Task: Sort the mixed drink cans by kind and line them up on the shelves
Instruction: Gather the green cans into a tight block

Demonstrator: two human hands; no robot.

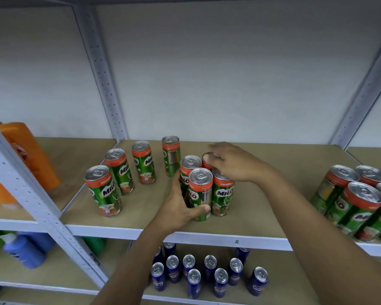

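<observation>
Gripping the front Milo can near its base, the left hand curls thumb and fingers round it in a cluster of four upright cans on the upper shelf. The right hand rests on the cluster's top — its grip pinching the rim of the back can. Four more Milo cans stand apart to the left; blue cans stand on the shelf below.

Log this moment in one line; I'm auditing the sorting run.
stage: grouping green cans on upper shelf | left hand: grips front can | right hand: on rear can top | blue cans: lower shelf
</observation>
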